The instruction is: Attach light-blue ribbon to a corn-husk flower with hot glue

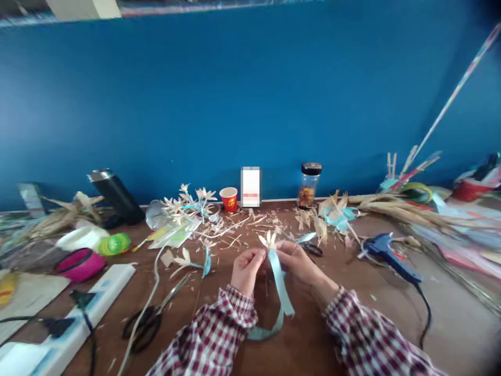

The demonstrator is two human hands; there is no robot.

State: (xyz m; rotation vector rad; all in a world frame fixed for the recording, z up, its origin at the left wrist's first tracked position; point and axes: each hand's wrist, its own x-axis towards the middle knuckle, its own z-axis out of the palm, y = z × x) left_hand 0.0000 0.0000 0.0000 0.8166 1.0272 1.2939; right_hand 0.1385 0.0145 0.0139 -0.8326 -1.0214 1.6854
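A small cream flower with pointed petals [268, 239] stands up between my two hands, over the middle of the brown table. My left hand [246, 267] is closed, thumb and fingertips pinched at the flower's base. From the right, my right hand [299, 262] pinches the light blue ribbon [281, 286] just under the petals. The ribbon hangs down and curls back across the table toward my left sleeve. My fingertips hide the flower's stem. Left of my hands lie another cream flower [182, 259] and a pair of black-handled scissors [146, 324].
Finished-looking flowers on blue stems [195, 201] stand behind, near a red paper cup [229, 199] and a lidded jar [309, 185]. A blue glue gun [393, 258] with a cord lies right. A white power strip [90, 313] and dark flask [117, 196] are left.
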